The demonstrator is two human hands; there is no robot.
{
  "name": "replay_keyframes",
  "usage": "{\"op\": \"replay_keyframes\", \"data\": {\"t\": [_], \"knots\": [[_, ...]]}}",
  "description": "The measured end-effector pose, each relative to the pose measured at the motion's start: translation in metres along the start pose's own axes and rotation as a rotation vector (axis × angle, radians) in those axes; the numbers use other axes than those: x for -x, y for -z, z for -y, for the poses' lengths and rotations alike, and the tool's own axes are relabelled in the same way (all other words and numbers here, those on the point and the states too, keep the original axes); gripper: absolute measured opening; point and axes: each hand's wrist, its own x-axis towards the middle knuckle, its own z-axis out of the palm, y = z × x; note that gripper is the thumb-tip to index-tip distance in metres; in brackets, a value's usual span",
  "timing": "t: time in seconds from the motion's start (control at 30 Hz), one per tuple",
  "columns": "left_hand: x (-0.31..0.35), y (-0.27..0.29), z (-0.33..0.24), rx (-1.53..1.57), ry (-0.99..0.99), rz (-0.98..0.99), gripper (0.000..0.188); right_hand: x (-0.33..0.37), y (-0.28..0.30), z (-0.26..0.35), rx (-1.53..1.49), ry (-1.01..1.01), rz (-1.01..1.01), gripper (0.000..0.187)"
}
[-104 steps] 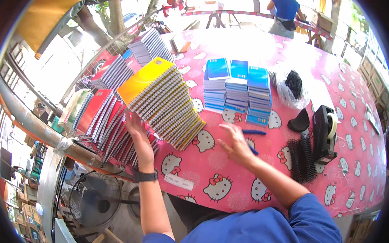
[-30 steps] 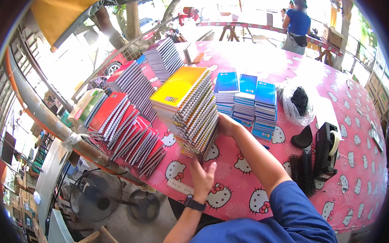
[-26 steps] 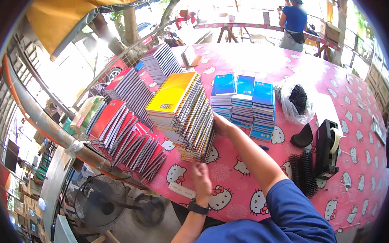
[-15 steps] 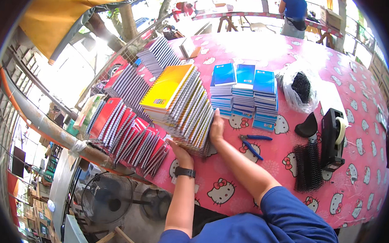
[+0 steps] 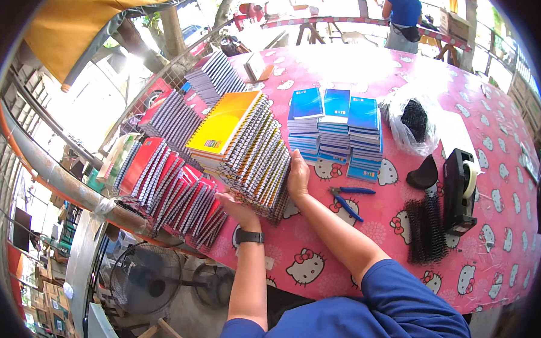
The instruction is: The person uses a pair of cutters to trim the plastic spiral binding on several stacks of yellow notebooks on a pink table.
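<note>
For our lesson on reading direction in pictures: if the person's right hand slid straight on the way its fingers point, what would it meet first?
Probably the stacks of blue notebooks just beyond the right hand, whose fingers point up the table along the tall spiral notebook stack. Depth is unclear.

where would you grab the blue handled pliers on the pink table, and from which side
Probably by the two blue handles, coming from the right. The pliers lie flat on the pink tablecloth with the handles splayed rightward and the metal tip toward the right hand, which presses the leaning spiral notebook stack. That end is unobstructed.
</note>
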Motion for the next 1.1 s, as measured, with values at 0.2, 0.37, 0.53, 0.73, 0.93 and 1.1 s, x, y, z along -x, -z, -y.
{"op": "replay_keyframes", "data": {"t": [0.2,0.37,0.53,0.73,0.93,1.1], "knots": [[-0.017,-0.027,-0.036,0.053,-0.191,0.114,0.060,-0.002,-0.033,0.061,0.094,0.134,0.011,0.041],[-0.030,-0.024,-0.032,0.458,-0.006,0.110,0.064,0.001,-0.043,0.070,0.208,0.220,-0.043,0.043],[-0.043,-0.008,-0.031,0.425,-0.073,0.317,0.075,-0.004,-0.031,0.077,0.174,0.279,-0.020,0.041],[-0.035,-0.039,-0.058,0.478,0.088,0.326,0.082,-0.010,-0.043,0.097,0.137,0.317,-0.102,0.042],[-0.064,-0.013,-0.048,0.275,-0.036,0.353,0.077,-0.010,-0.042,0.090,0.280,0.355,0.012,0.042],[-0.030,-0.012,-0.117,-0.320,-0.406,-0.016,0.049,-0.007,0.080,0.136,1.090,0.341,0.525,0.046]]}}
